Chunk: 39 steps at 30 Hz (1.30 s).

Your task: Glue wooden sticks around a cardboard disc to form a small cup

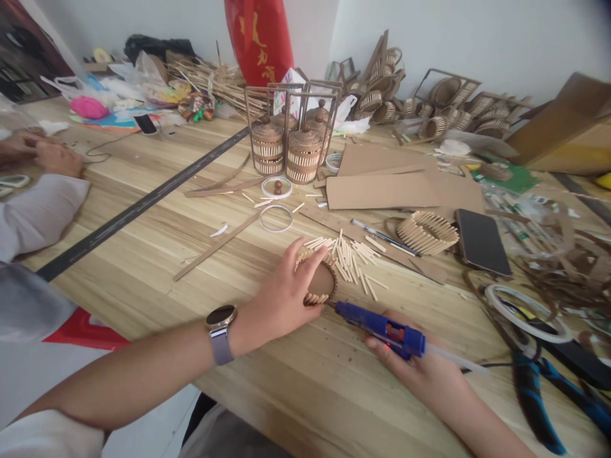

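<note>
My left hand (281,296) has its thumb and fingers closed around the side of a small round cardboard basket (323,280) with short sticks standing along its edge. In my right hand (420,362) is a blue hot glue gun (377,326), with a clear glue stick poking out of its back. The gun's nozzle points at the basket's lower right edge, close to it; whether it touches, I cannot tell. A loose heap of short wooden sticks (351,261) lies just beyond the basket. Part of the basket's left side is hidden by my fingers.
Lidded stick baskets in frames (303,152) stand at the back centre. Cardboard sheets (382,191), a stick ring (427,232), a phone (483,242) and pliers (534,388) lie to the right. Another person's hands (57,152) are at the far left.
</note>
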### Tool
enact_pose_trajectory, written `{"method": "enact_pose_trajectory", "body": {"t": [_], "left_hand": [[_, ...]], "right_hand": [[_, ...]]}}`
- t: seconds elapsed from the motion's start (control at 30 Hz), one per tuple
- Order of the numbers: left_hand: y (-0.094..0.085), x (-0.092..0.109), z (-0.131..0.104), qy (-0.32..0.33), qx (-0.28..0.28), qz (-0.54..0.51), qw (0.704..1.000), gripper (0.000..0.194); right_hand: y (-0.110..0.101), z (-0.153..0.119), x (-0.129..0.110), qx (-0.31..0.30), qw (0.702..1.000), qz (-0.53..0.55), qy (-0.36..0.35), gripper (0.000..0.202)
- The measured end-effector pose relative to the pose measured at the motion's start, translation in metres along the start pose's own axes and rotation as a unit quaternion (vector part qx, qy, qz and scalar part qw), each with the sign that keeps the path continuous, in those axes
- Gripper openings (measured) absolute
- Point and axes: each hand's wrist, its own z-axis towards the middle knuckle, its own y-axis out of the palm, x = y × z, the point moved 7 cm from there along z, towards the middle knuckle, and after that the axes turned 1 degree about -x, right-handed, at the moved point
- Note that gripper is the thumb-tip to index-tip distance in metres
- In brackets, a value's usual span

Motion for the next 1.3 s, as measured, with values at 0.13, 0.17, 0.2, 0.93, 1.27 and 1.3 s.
{"method": "enact_pose_trajectory", "body": {"t": [0.13, 0.17, 0.2, 0.93, 1.27, 1.3], "left_hand": [[0.001, -0.001, 0.0, -0.001, 0.003, 0.002, 1.0, 0.088], [0.001, -0.001, 0.0, -0.002, 0.002, 0.003, 1.0, 0.088], [0.001, -0.001, 0.0, -0.002, 0.001, 0.004, 1.0, 0.089], [0.0, -0.001, 0.0, 0.003, 0.003, 0.001, 1.0, 0.088], [0.001, -0.003, 0.001, -0.018, -0.009, -0.01, 1.0, 0.088], [0.002, -0.003, 0.001, -0.015, -0.01, -0.009, 1.0, 0.088]], "right_hand": [[0.0, -0.001, 0.003, 0.016, 1.0, -0.001, 0.002, 0.031], [0.0, -0.001, 0.002, 0.014, 1.0, -0.003, 0.002, 0.031], [0.0, -0.001, 0.0, 0.013, 1.0, -0.004, 0.002, 0.031], [-0.018, -0.01, 0.054, -0.211, 0.959, 0.093, 0.166, 0.058], [-0.05, 0.046, 0.011, -0.046, 0.974, -0.202, 0.097, 0.01], [-0.045, 0.054, 0.004, -0.053, 0.973, -0.203, 0.095, 0.009]]}}
